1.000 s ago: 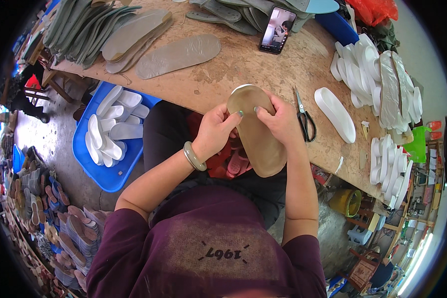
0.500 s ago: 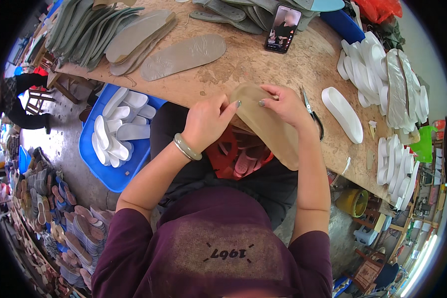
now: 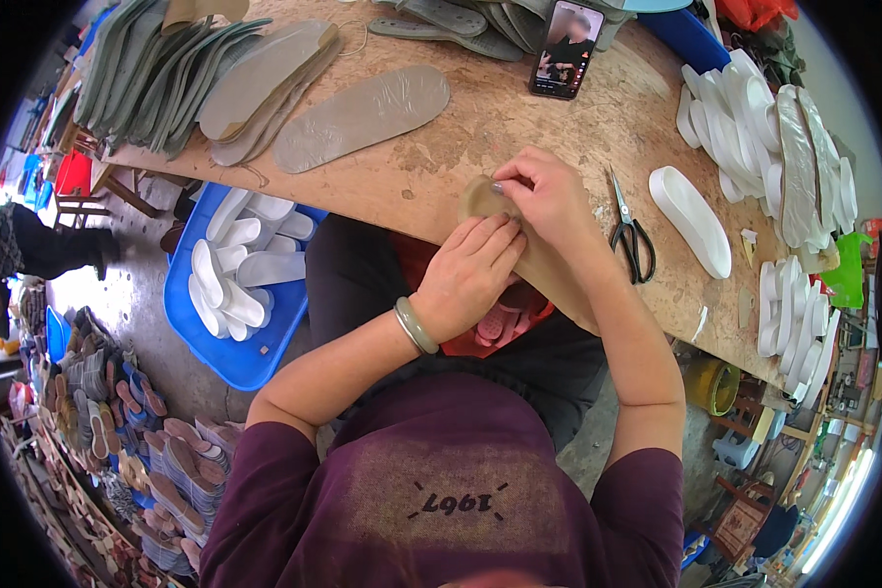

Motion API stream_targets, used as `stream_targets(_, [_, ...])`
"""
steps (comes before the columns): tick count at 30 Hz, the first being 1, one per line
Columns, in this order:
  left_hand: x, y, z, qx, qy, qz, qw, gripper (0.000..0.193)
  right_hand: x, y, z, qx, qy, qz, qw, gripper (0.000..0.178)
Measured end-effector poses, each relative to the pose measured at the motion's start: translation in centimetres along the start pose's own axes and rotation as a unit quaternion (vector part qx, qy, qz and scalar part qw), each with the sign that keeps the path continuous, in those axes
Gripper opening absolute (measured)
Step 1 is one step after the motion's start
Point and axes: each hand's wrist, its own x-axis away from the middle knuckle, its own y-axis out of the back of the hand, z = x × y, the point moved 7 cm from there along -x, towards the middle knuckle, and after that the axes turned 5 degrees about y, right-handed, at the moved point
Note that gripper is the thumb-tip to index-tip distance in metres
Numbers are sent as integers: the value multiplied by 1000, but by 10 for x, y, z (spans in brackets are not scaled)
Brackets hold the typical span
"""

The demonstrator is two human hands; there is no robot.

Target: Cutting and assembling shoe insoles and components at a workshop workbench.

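Observation:
A tan, sole-shaped piece (image 3: 549,281) is held slantwise over my lap at the table's front edge, its far end near the wood. My left hand (image 3: 472,272) lies across its left edge with fingers pressed together, gripping it. My right hand (image 3: 547,196) pinches at the rounded far end, thumb and finger close together; the exact contact is partly hidden by the hand. To the right, dark-handled scissors (image 3: 633,245) lie on the table. Beyond them is a single white shoe sole (image 3: 691,222). A flat grey-tan insole (image 3: 363,120) lies far left of my hands.
Stacks of grey insoles (image 3: 157,83) fill the table's back left. A phone (image 3: 566,51) stands at the back. White soles (image 3: 745,132) pile up at the right. A blue bin (image 3: 230,367) of white soles sits on the floor left. A red bag (image 3: 461,343) is at my lap.
My left hand has moved from the far end down along the tan piece's left edge. My right hand has shifted over the far end and pinches there. The view has shifted slightly.

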Motion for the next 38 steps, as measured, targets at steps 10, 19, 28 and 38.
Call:
stream_targets(10, [3, -2, 5, -4, -6, -33, 999, 42, 19, 10, 37, 91, 261, -95, 956, 13])
stream_targets(19, [-1, -1, 4, 5, 5, -34, 999, 44, 15, 3, 1, -169, 17, 44, 985, 6])
stream_targets(28, [10, 4, 15, 43, -29, -57, 997, 41, 16, 1, 27, 69, 123, 16, 990, 19])
stream_targets(38, [16, -14, 16, -5, -52, -64, 997, 35, 20, 0, 9, -25, 14, -3, 1000, 39])
